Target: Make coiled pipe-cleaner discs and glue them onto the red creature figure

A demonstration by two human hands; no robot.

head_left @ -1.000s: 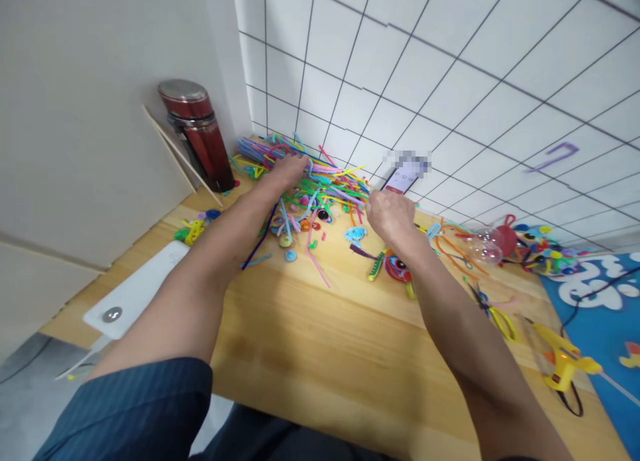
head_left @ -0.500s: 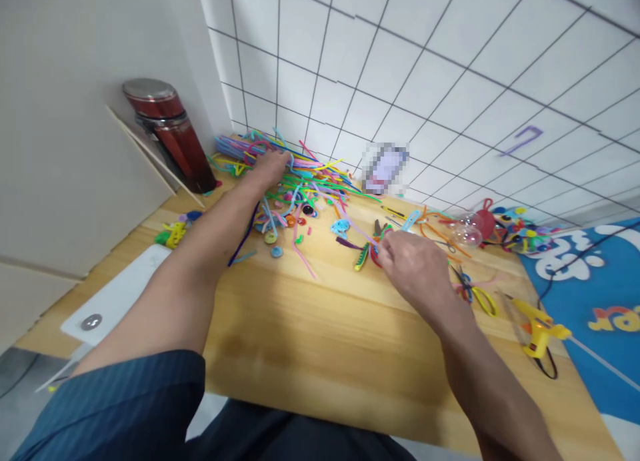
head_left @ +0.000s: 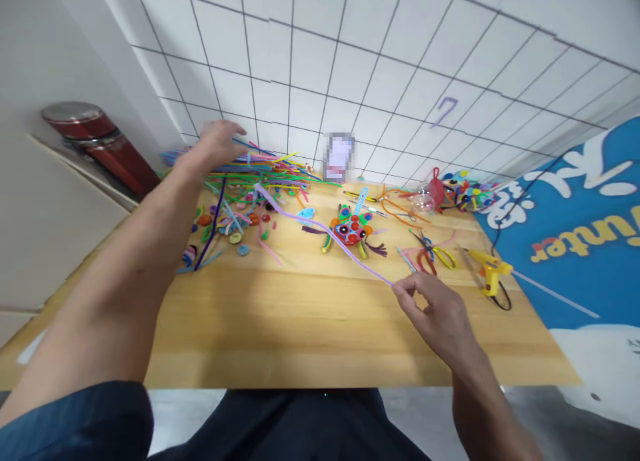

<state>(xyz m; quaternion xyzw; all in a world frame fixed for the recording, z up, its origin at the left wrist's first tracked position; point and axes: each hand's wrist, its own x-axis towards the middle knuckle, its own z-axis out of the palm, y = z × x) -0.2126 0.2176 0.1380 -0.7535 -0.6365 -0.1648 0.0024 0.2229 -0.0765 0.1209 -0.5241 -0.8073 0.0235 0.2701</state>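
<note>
My right hand (head_left: 434, 314) pinches the near end of a long lilac pipe cleaner (head_left: 320, 229), which stretches back across the wooden table (head_left: 300, 321) to the heap of coloured pipe cleaners (head_left: 260, 174). My left hand (head_left: 216, 143) hovers over the far left of that heap, fingers curved and slightly blurred, with nothing visible in it. Under the lilac strand lies a small colourful pipe-cleaner figure with red buttons (head_left: 351, 230).
A red flask (head_left: 97, 141) stands at the far left by the wall. Scissors (head_left: 433, 253) and a yellow glue gun (head_left: 487, 268) lie at the right, beside a blue mat (head_left: 575, 234). A phone (head_left: 339, 158) leans on the tiled wall. Loose buttons (head_left: 235, 228) dot the table.
My right hand has drawn back toward me, pulling the lilac pipe cleaner out of the heap. My left hand has lifted off the heap. The view has swung right.
</note>
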